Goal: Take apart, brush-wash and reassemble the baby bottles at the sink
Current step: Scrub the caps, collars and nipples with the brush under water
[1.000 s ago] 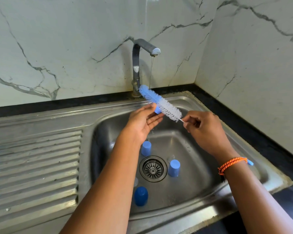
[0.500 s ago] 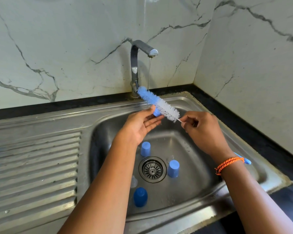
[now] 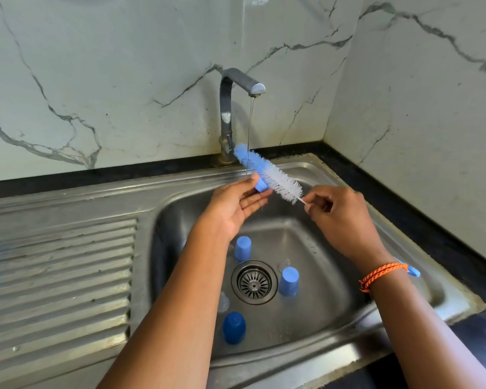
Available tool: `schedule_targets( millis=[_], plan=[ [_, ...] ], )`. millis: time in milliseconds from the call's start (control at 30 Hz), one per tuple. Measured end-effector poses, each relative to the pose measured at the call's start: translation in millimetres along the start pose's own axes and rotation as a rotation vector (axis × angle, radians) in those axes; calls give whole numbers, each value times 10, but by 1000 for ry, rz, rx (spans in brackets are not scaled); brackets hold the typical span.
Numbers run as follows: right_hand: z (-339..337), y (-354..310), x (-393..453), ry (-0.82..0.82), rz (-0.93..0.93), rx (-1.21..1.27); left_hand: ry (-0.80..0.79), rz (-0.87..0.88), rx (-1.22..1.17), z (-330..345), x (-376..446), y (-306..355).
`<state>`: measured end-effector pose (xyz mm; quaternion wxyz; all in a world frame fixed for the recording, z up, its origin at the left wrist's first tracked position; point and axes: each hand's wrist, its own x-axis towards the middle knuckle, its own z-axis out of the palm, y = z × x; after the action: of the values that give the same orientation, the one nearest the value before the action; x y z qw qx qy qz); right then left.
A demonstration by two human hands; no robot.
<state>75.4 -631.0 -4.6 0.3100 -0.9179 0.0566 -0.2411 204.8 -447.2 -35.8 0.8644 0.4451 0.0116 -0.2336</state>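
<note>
While a thin stream of water runs from the tap, the right hand pinches the wire stem of the bottle brush in its curled fingers. The left hand lies open-palmed, fingers straight, a small blue part against their tips, under the bristles. Below both hands, three blue caps stand in the sink around the drain.

Over the steel sink, the right hand pinches the wire stem of a blue-and-white bottle brush slanting under the tap's thin stream, while the left hand, fingers straight, holds a small blue piece against the bristles, three blue caps standing around the drain below.
</note>
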Motion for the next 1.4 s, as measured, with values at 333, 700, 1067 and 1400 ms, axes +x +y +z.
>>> schedule_targets(
  millis=[333, 700, 1067, 1400],
  plan=[
    [63, -67, -35, -54, -75, -10, 160, 76, -3, -70, 3, -7],
    [8, -45, -17, -191, -81, -37, 526, 217, -207, -121, 100, 87],
    [-183, 54, 2, -113, -36, 41, 269, 130, -64, -59, 10, 144],
    [-189, 42, -37, -126, -12, -116, 423, 158, 110, -251, 61, 274]
  ],
)
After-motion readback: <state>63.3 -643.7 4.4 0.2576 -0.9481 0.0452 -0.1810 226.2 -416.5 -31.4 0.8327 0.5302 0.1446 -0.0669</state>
